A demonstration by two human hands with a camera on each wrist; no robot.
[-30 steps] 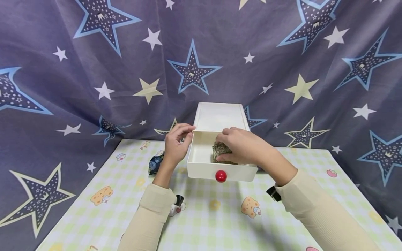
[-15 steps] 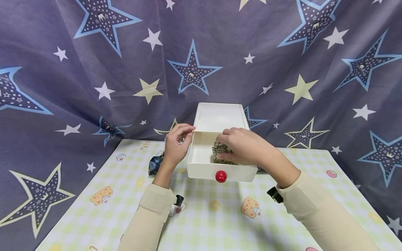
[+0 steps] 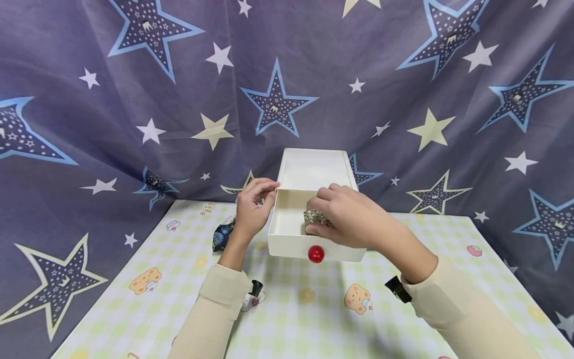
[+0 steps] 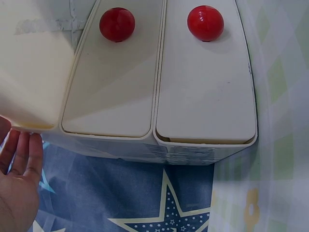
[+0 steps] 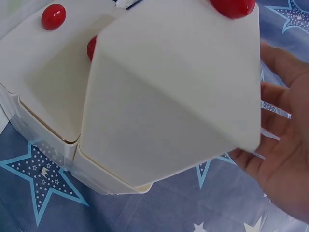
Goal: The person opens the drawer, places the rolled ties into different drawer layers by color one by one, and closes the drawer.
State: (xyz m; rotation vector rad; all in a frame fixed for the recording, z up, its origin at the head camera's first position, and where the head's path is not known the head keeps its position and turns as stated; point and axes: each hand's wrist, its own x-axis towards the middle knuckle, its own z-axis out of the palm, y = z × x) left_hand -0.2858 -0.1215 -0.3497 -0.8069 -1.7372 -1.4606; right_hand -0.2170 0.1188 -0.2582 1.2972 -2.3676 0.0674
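A white drawer unit [image 3: 316, 167] has its top drawer [image 3: 287, 242] pulled out, with a red knob [image 3: 316, 254] on the front. Inside the drawer lies a speckled, fabric-looking bundle [image 3: 315, 218] in green and cream. My right hand [image 3: 347, 214] reaches over the drawer's right side and grips this bundle between thumb and fingers, covering its right part. In the right wrist view the drawer front hides the bundle. My left hand [image 3: 255, 207] touches the unit's left edge with its fingertips, by the drawer's back corner. In the left wrist view its fingers [image 4: 35, 157] look fairly straight.
Two lower drawers with red knobs [image 4: 117, 24] are closed beneath the top one. A dark blue patterned cloth item [image 3: 221, 236] lies on the table left of the unit, partly behind my left wrist. A star-print curtain [image 3: 179, 99] hangs behind the checked tablecloth [image 3: 296, 319].
My right hand and forearm have shifted slightly toward me and to the right, covering a bit more of the bundle. My left hand stays at the unit's edge.
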